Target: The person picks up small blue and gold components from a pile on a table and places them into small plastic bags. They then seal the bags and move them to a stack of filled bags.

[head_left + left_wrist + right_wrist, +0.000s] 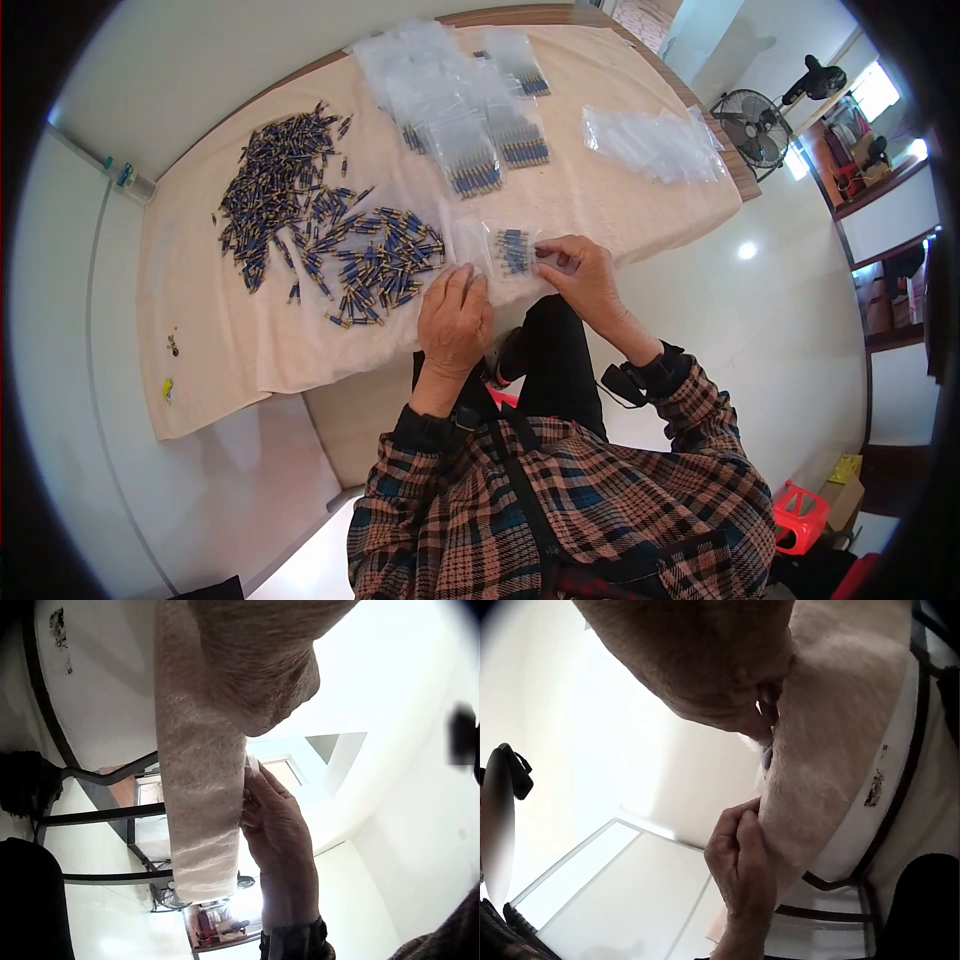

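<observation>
**Small clear bag of blue-and-gold parts, both my hands on it at the near table edge**

The small clear bag (512, 250) lies flat on the beige cloth (600, 200) just in front of me, a row of blue-and-gold pin-like parts showing through it. My right hand (585, 280) pinches its right edge with thumb and fingertips curled onto the plastic. My left hand (455, 318) rests palm-down just beside the bag's left side, fingers fairly straight and touching the cloth near it — no grip that I can see.

I judge the bag thin, soft and slippery, light even when filled; the parts inside are stiff and could slide out of an open mouth. Best held at an edge or corner, kept level.

Left of my left hand, a loose pile of parts (310, 220) spreads over the cloth. Farther back — filled bags (480, 150) in a loose heap, and a stack of empty clear bags (655, 142) off to the right. A floor fan (755, 128) stands beyond the table. Wrist views show only the hands from below the cloth edge; the bag is barely visible there.
</observation>
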Demonstrator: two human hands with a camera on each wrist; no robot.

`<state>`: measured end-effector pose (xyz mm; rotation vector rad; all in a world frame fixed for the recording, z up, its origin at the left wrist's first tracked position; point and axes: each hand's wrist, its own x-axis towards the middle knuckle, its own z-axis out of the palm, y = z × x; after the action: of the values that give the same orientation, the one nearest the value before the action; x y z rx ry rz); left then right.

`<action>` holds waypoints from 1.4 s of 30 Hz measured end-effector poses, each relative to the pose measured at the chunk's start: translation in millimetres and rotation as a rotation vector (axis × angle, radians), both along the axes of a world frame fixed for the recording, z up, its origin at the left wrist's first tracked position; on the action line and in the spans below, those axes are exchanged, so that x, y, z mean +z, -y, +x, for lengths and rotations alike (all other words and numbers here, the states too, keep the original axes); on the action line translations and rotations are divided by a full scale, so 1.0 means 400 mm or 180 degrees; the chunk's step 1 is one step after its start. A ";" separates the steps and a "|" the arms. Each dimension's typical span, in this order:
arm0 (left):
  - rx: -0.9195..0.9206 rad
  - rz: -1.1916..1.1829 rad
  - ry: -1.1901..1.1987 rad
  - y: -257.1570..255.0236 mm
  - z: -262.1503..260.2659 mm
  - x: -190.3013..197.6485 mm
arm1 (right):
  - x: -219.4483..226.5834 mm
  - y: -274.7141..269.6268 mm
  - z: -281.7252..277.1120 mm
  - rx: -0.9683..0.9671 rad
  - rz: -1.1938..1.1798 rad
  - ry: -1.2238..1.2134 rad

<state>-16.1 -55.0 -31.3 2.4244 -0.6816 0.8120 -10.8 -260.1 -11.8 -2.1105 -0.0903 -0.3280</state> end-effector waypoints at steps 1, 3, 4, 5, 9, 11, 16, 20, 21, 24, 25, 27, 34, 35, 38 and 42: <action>-0.0003 -0.0021 0.0034 0.002 0.001 0.003 | -0.001 -0.004 0.001 -0.0058 0.0015 0.0030; 0.0066 -0.0017 0.0064 -0.003 0.000 0.008 | 0.000 -0.008 0.005 -0.0048 0.0056 0.0017; 0.0042 -0.0041 0.0054 -0.004 0.000 0.010 | 0.003 -0.010 0.006 -0.0079 0.0078 0.0002; 0.0014 -0.0071 0.0045 -0.003 0.001 0.009 | 0.007 -0.012 0.008 -0.0115 0.0094 -0.0013; 0.0002 -0.0109 0.0035 -0.003 -0.001 0.011 | 0.022 -0.023 0.011 -0.0172 0.0124 -0.0215; 0.0010 -0.0120 0.0034 -0.003 -0.003 0.011 | 0.023 -0.017 0.008 -0.0100 0.0058 -0.0185; -0.0007 -0.0106 0.0059 -0.009 -0.001 0.010 | 0.059 -0.022 -0.003 -0.0009 -0.0216 0.0287; -0.0043 -0.0092 0.0054 -0.011 -0.001 -0.003 | 0.121 -0.077 0.009 0.0280 -0.0454 0.0698; -0.0044 -0.0053 0.0064 -0.012 -0.001 -0.003 | 0.129 -0.098 0.018 0.0419 -0.0526 0.0808; -0.0047 -0.0010 0.0080 -0.012 0.000 -0.008 | 0.137 -0.158 0.069 0.0684 -0.0578 0.0475; -0.0043 -0.0004 0.0073 -0.012 0.001 -0.009 | 0.131 -0.176 0.093 0.0693 -0.0578 0.0495; -0.0026 -0.0002 0.0073 -0.013 -0.001 -0.010 | 0.097 -0.206 0.141 0.0696 -0.0812 0.0587; -0.0024 -0.0096 0.0185 -0.008 0.005 -0.013 | 0.042 -0.239 0.219 0.0795 -0.1183 0.0079; -0.0026 -0.0099 0.0188 -0.009 0.003 -0.011 | 0.046 -0.238 0.223 0.0838 -0.1106 0.0047; -0.0071 -0.0078 0.0075 -0.011 -0.003 -0.004 | 0.053 -0.224 0.215 0.0922 -0.0814 0.0047; -0.0151 -0.0085 0.0049 -0.013 -0.001 0.003 | 0.089 -0.184 0.182 0.0876 0.0028 -0.0007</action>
<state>-16.4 -49.7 -30.2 2.3713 -0.7268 0.8163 62.1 -186.3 23.6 -2.0573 -0.3733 -0.1610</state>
